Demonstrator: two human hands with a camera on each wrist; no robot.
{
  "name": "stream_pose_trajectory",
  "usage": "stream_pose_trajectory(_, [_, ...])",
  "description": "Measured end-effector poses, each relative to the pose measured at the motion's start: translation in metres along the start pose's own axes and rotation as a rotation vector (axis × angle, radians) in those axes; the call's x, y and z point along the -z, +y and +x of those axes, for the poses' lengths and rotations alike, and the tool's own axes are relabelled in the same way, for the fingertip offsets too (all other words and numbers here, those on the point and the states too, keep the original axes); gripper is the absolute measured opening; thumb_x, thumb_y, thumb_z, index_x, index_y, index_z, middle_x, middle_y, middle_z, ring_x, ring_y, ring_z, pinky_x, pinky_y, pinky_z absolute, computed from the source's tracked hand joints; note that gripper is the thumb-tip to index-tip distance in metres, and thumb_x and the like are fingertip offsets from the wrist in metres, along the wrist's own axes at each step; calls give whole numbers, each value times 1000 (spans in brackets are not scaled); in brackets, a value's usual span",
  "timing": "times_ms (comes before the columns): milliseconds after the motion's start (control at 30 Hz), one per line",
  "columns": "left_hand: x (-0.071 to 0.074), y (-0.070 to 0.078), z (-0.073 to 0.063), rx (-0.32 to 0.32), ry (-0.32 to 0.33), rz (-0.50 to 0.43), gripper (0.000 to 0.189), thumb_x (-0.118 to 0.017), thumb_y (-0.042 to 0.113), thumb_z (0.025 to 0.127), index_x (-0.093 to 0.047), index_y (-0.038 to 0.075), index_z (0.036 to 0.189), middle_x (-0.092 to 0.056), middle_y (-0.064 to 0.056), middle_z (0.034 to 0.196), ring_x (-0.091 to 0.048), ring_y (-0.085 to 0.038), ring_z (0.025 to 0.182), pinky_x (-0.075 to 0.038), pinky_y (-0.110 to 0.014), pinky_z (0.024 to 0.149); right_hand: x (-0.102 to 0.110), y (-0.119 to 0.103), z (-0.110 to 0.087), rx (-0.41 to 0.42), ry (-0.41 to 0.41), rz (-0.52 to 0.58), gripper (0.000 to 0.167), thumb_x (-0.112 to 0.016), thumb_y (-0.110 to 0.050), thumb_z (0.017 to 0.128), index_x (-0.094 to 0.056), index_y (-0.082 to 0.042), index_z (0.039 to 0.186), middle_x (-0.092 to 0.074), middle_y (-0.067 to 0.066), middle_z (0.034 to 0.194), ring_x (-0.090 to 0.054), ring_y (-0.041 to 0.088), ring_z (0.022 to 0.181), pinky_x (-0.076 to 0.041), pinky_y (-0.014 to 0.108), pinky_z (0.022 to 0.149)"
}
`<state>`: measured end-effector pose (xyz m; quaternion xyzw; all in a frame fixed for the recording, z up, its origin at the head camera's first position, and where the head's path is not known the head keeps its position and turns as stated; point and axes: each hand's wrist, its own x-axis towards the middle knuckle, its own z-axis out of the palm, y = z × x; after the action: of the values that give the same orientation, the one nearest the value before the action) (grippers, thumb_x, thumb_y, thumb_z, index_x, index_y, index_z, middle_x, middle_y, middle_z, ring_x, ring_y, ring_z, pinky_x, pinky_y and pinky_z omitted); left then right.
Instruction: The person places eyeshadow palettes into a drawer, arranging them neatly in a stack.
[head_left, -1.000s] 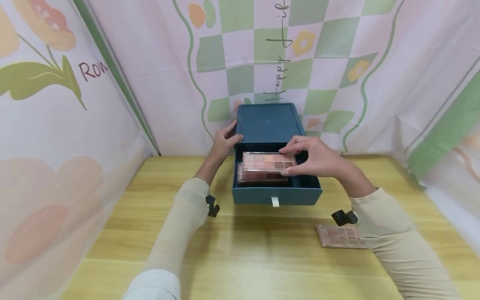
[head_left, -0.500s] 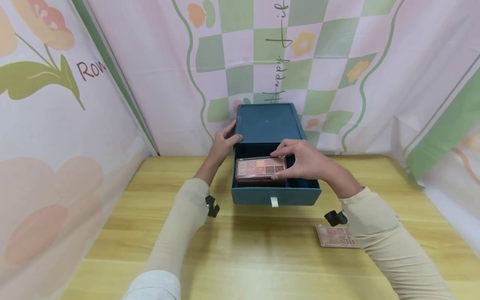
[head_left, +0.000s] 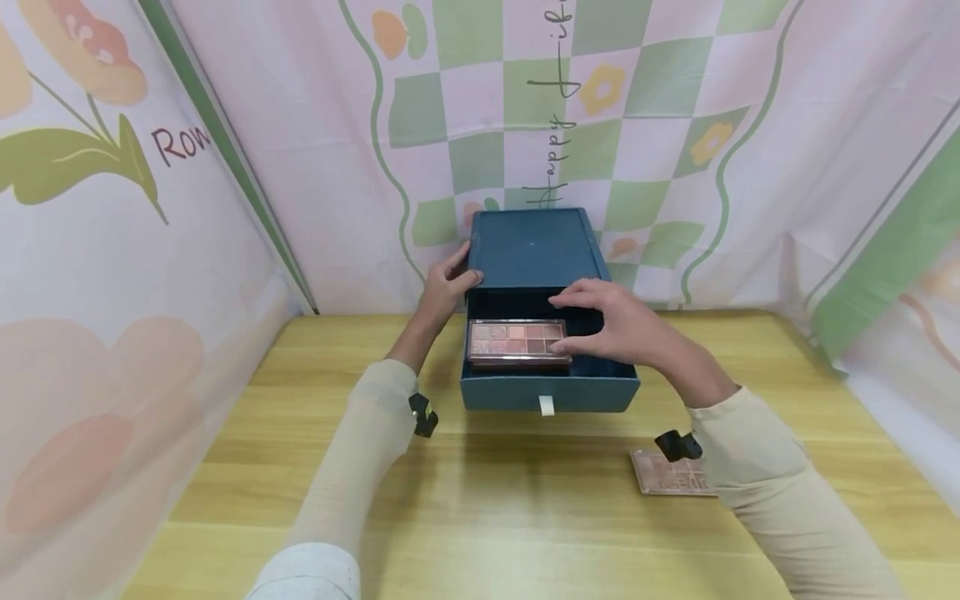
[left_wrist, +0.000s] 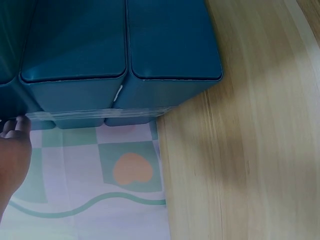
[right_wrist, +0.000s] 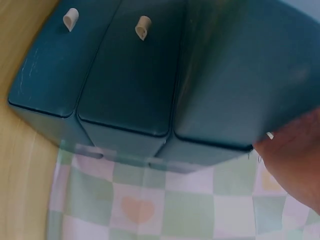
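Note:
A dark teal drawer unit stands against the curtain, its top drawer pulled out. Inside, at the left, a clear-lidded eyeshadow palette lies on another palette, mostly hidden beneath it. My right hand hovers over the drawer, thumb at the upper palette's right end, fingers spread apart from it. Whether the thumb still touches is unclear. My left hand rests against the unit's left side, fingers extended along it and thumb at the front top corner. The left wrist view shows these fingers at the side wall.
Another palette lies on the wooden table at the right, partly under the right sleeve. Two shut drawers with pale pull tabs sit below the pulled-out one. A patterned curtain hangs behind.
My right hand lowered the upper palette leftward onto the one in the drawer. Its fingers then spread and let go. My left hand stayed on the unit.

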<state>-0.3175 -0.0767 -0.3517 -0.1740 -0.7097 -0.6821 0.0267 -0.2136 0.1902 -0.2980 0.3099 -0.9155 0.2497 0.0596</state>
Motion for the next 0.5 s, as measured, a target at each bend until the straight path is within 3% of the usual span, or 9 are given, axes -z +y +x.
stream_pose_trajectory(167, [-1, 1, 1, -11, 11, 8, 73, -58, 16, 88, -37, 8, 157, -42, -19, 161, -47, -32, 144, -36, -44, 122, 9, 5, -17, 49, 66, 27, 44, -80, -17, 85, -71, -4, 126, -69, 17, 129, -62, 39, 124, -51, 56, 101])
stream_pose_trajectory(267, [-1, 1, 1, -18, 12, 13, 73, -58, 16, 89, -37, 8, 157, -43, -20, 160, -48, -33, 143, -36, -45, 122, 14, 9, -30, 55, 111, 44, 39, -78, -15, 87, -72, -6, 125, -70, 13, 130, -63, 33, 124, -52, 39, 102])
stream_pose_trajectory(400, [-1, -1, 1, -13, 6, 14, 73, -58, 17, 89, -36, 7, 157, -43, -21, 160, -48, -33, 143, -36, -45, 122, 16, 19, -51, 32, 179, 82, 35, -75, -13, 89, -73, -8, 123, -71, 10, 129, -59, 5, 125, -40, 7, 101])
stream_pose_trajectory(500, [-2, -2, 1, -5, 4, 18, 73, -58, 17, 88, -36, 7, 158, -42, -21, 160, -47, -33, 144, -36, -44, 122, 20, 28, -68, 21, 232, 112, 34, -74, -8, 89, -73, -8, 123, -71, 5, 130, -49, -15, 124, -33, 0, 101])
